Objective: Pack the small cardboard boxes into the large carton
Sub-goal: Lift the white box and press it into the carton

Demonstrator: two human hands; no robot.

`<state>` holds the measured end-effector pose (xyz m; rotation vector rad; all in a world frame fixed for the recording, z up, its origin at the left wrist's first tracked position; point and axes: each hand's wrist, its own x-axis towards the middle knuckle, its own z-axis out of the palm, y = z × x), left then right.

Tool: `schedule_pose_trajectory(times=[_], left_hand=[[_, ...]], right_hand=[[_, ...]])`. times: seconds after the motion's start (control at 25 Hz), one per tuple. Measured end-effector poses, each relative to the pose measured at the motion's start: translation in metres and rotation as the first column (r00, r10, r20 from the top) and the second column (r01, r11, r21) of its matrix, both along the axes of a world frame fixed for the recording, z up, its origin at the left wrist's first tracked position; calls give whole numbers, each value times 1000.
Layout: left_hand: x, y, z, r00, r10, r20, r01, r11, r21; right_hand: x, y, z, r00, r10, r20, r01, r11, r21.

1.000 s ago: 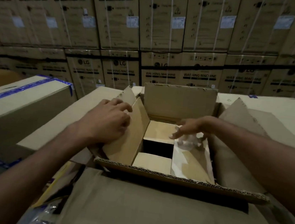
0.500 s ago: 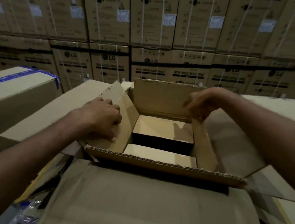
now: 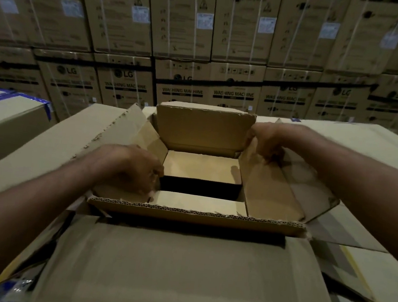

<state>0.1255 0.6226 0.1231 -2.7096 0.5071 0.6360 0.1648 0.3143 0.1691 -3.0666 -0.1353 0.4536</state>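
Stacked cartons [image 3: 188, 24]; seemingly unfilled carton [image 3: 197, 214] gap.

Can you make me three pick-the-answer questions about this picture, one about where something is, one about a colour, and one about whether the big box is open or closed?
1. Where is the left hand?
A. On the left flap of the large carton
B. On the blue-taped box
C. On the stacked washing machine boxes

2. What colour is the tape on the box at the far left?
A. Red
B. Blue
C. Green

3. How is the large carton right now?
A. Taped shut
B. Crushed flat
C. Open, with its flaps up

Answers:
1. A, the left hand rests at the left flap by the carton's edge, near the small boxes inside.
2. B, a blue strip runs across that box's top.
3. C, the flaps stand apart, the right hand is at the right flap, and you can see inside.
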Motion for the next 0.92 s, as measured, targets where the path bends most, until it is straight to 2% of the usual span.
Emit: schedule_pose_trajectory(times=[0.08,0.16,0.2,0.24,0.32,0.4,0.44,0.52,0.6,0.76,0.92], left_hand=[[2,-3,-4,999,30,-31,-32,997,-64],[2,-5,-12,996,81,-41,-86,988,-128],[1,-5,-16,996,88,-26,-90,987,-133],[1,-5,-21,997,74,-5,-74,991,-108],[1,-4,-29,999,33,12,-32,997,-65],[0,-8,-29,1000,19,-2,-19,994,-108],[-2,-13,-27,1000,7,-18,-9,990,-142],[-6,-20,-26,997,-12,-77,-4,980,-197],[-11,-24,-24,983,40,-179,-90,956,-280],[-12,-23,-6,931,196,-307,-346,742,-574],[-12,-9,21,857,274,-436,-509,579,-637]], right_hand=[[0,9,-11,998,14,69,0,981,-192],[0,17,-16,966,130,224,-9,881,-472],[3,20,-16,951,156,267,-2,867,-499],[7,22,-16,955,142,260,-9,891,-453],[15,21,-18,991,50,120,-15,961,-277],[23,18,-27,998,-7,-54,-1,991,-136],[26,17,-32,996,-4,-91,-4,996,-92],[30,14,-39,994,47,-101,-56,994,-89],[30,14,-42,987,103,-125,-120,983,-137],[28,12,-47,983,156,-94,-168,975,-148],[23,15,-43,977,174,-121,-183,980,-72]])
